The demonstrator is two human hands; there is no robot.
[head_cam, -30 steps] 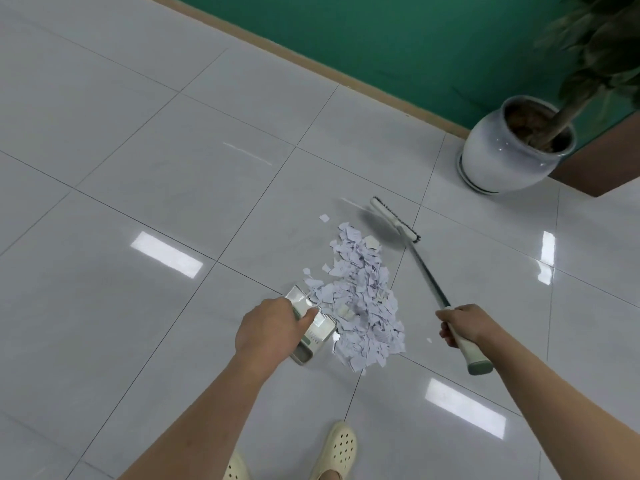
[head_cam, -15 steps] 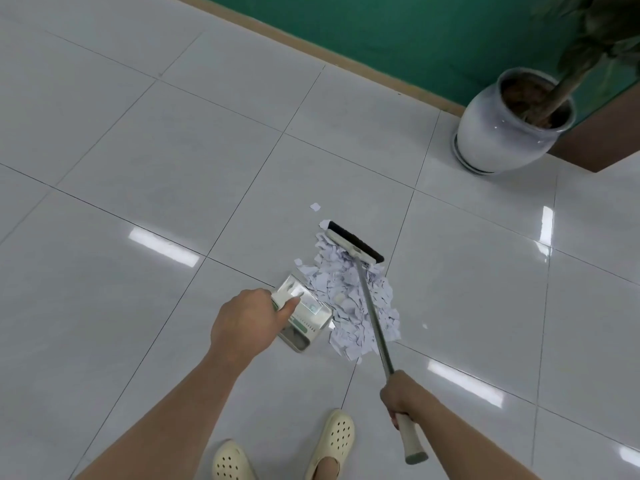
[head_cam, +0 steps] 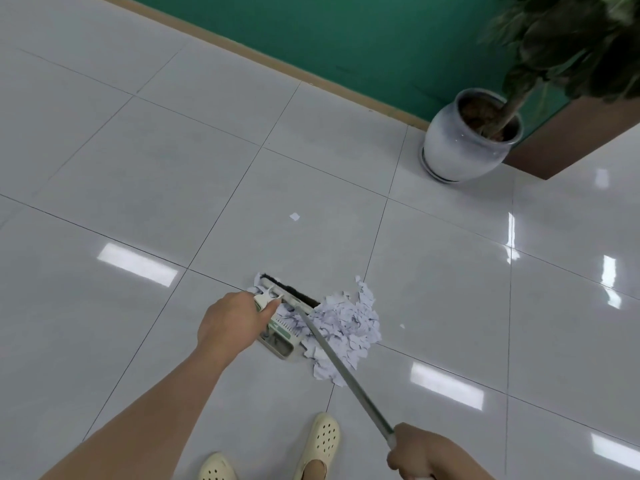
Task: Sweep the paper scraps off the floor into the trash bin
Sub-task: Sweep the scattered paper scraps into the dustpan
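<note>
While the pale tiled floor [head_cam: 145, 174] fills the view, the heap of torn white paper scraps [head_cam: 346, 323] lies just right of the left hand [head_cam: 232, 323], whose curled fingers hold the dustpan [head_cam: 280, 336]. Since half a second ago the broom [head_cam: 332, 355] head has been dragged nearer, now touching the pan's mouth; a few scraps lie inside. The right hand [head_cam: 415, 452] grips the handle. One scrap [head_cam: 294, 216] lies beyond.
</note>
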